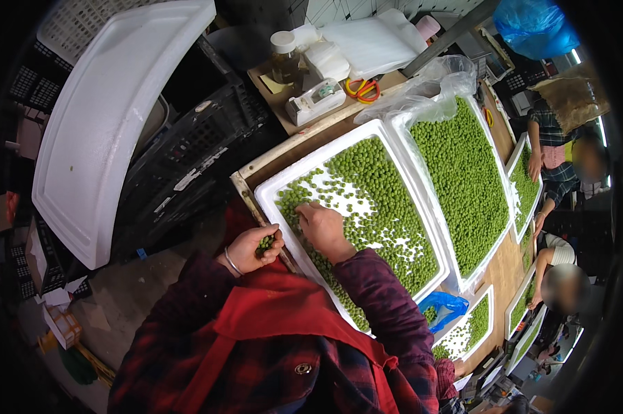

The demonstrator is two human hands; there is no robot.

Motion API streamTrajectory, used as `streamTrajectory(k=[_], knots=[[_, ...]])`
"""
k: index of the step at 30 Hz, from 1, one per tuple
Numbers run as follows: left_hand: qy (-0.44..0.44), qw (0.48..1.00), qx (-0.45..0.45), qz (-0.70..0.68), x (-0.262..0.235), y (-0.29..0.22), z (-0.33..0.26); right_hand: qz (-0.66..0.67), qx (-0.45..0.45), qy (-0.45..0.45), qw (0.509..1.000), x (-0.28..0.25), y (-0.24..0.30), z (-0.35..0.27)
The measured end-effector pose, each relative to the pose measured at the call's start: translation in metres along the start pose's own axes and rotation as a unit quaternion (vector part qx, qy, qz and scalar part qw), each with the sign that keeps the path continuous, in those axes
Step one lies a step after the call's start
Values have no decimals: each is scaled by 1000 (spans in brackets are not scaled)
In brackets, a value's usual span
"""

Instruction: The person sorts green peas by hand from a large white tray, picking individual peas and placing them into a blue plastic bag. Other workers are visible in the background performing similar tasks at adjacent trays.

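Observation:
A white foam tray (318, 157) lies in front of me, with loose green peas (373, 169) spread over its bright bottom. The peas are thick at the far side and thinner in the middle. My left hand (252, 250), a band at its wrist, is cupped closed around a few peas beside the tray's near left edge. Over the tray, my right hand (323, 231) has its fingers bent down at the peas near the left side. Its fingertips are partly hidden, and what they pinch cannot be made out.
A second, fuller tray of peas (460, 186) adjoins on the right, lined with clear plastic film (456, 76). Behind are a tape dispenser (316, 103), scissors (363, 90) and a lidded jar (285, 61). Left stand black crates (194, 131) and a white foam slab (108, 131). People work at trays far right.

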State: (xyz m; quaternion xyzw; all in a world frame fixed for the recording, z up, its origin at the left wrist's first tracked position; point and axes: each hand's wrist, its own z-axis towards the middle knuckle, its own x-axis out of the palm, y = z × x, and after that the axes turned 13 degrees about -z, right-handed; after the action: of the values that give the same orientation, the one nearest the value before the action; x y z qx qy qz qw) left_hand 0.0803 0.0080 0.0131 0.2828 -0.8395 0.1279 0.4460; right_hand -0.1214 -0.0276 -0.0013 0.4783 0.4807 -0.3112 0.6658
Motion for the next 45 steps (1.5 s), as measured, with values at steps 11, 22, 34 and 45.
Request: streamTrajectory(k=[11, 22, 34, 45], knots=[[-35, 999, -5, 12, -4, 3, 6, 217, 122, -1, 968, -31, 20, -5], [-30, 997, -66, -33, 9, 18, 24, -5, 200, -132, 971, -38, -35, -72], [-21, 998, -64, -1, 23, 20, 35, 144, 249, -169, 943, -51, -50, -82], [-11, 996, -76, 42, 22, 25, 49, 93, 215, -106, 966, -47, -31, -117]])
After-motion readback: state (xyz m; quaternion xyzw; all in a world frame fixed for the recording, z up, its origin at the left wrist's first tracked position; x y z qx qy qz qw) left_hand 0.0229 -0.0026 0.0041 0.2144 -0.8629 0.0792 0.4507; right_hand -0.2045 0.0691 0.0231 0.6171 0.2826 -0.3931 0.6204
